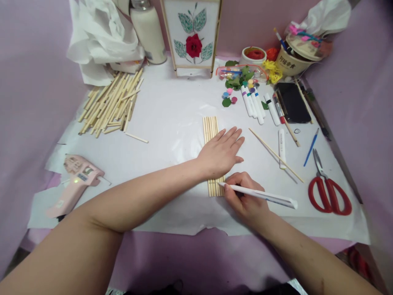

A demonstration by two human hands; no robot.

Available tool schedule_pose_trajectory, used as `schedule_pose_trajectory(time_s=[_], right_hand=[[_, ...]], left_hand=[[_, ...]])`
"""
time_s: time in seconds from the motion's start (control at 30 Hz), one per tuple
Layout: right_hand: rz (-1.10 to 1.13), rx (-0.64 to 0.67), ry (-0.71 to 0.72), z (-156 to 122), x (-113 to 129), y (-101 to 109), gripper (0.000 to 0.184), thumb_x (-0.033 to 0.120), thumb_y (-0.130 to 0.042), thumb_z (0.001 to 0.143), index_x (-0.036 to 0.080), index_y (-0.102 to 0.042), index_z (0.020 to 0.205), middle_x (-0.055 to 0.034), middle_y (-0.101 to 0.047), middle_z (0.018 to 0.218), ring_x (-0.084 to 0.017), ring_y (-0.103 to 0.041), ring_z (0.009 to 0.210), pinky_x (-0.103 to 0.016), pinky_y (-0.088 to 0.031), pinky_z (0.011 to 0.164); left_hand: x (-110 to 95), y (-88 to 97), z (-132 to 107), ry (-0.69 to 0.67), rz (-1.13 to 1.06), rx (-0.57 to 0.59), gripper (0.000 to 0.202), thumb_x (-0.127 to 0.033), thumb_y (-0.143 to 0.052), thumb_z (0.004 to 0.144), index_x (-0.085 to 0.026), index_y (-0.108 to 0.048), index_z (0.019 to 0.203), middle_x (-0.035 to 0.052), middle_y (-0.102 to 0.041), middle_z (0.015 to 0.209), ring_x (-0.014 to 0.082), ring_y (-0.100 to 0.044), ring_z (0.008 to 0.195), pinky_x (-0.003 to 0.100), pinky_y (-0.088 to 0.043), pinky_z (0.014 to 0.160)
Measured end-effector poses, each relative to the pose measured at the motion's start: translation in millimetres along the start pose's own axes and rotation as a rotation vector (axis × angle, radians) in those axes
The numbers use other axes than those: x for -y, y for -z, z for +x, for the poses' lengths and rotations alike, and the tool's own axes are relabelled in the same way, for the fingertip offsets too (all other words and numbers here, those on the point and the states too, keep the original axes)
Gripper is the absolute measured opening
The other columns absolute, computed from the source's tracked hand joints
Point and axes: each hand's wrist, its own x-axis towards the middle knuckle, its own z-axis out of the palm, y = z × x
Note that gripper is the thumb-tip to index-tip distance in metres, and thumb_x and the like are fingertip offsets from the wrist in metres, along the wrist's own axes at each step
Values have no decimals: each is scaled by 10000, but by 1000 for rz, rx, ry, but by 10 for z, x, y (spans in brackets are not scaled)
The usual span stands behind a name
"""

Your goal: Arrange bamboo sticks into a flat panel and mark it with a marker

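White paper (172, 106) over pink table: left hand (221, 153) flat on sticks (210, 125), right hand (245, 196) gripping pen (260, 195).

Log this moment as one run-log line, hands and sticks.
left hand: flat on stick row | right hand: holds white marker, tip at row's lower end | glue gun: lies at left | scissors: lie at right
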Motion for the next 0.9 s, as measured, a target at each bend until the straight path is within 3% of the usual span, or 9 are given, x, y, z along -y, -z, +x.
schedule_pose_trajectory(time_s=[0.9], right_hand=[[12, -24, 7, -12, -30, -13, 115, 146, -538, 856, 203, -474, 780, 9, -541, 671, -109, -514, 570, -243, -399, 535]], left_hand=[[-2, -11, 8, 0, 6, 3, 609, -447, -379, 973, -102, -312, 1470, 106, -196, 1578, 226, -111, 1469, 387, -91, 1203]])
